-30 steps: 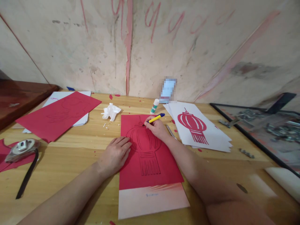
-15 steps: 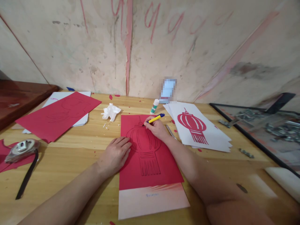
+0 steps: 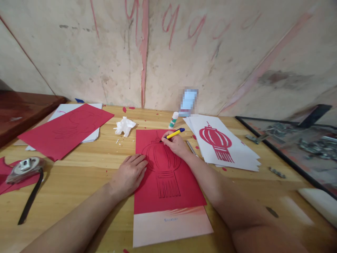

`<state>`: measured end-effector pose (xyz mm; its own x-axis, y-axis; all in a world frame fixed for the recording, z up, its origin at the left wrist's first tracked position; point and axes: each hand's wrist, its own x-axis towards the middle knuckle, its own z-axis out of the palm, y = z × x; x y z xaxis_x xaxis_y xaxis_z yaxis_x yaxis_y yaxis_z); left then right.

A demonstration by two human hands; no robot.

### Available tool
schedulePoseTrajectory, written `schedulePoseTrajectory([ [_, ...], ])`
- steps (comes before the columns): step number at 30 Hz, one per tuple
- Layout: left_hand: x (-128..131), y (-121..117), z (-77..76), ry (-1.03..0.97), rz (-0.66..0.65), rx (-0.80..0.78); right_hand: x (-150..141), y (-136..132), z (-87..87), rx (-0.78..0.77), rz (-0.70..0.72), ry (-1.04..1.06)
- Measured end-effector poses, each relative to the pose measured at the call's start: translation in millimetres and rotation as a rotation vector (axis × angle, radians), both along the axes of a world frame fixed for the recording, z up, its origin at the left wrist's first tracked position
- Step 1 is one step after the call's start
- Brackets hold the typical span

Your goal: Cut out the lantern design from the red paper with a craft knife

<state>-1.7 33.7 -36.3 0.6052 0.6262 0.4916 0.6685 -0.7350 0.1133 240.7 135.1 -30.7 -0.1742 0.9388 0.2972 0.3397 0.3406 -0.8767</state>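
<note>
A red sheet of paper [image 3: 147,193] carries a dark line drawing of a tasselled lantern and lies over a pale sheet [image 3: 171,230]. My right hand [image 3: 176,144] grips a yellow pen with blue ends [image 3: 173,133], its tip near the top of the lantern drawing. My left hand [image 3: 131,174] rests with its fingers stretched out over the red sheet's left edge, holding nothing. To the right, a red paper-cut lantern [image 3: 216,137] lies on a stack of white sheets [image 3: 244,158]. Beside my right wrist is a thin grey cutter or pen [image 3: 191,147], partly hidden.
A glue stick [image 3: 173,120], crumpled tissue [image 3: 125,126] and blurred phone [image 3: 188,102] stand near the wall. On the left are another drawn-on red sheet [image 3: 60,140] and a tape measure [image 3: 26,167]. A black-framed tray [image 3: 276,158] with metal parts lies at right.
</note>
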Motion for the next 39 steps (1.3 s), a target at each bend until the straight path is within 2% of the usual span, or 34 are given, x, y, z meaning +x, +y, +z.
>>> schedulePoseTrajectory([
  [39,0.2,0.7,1.2,-0.016,-0.022,-0.010,-0.8,0.5,1.0,0.005,0.033,-0.022],
])
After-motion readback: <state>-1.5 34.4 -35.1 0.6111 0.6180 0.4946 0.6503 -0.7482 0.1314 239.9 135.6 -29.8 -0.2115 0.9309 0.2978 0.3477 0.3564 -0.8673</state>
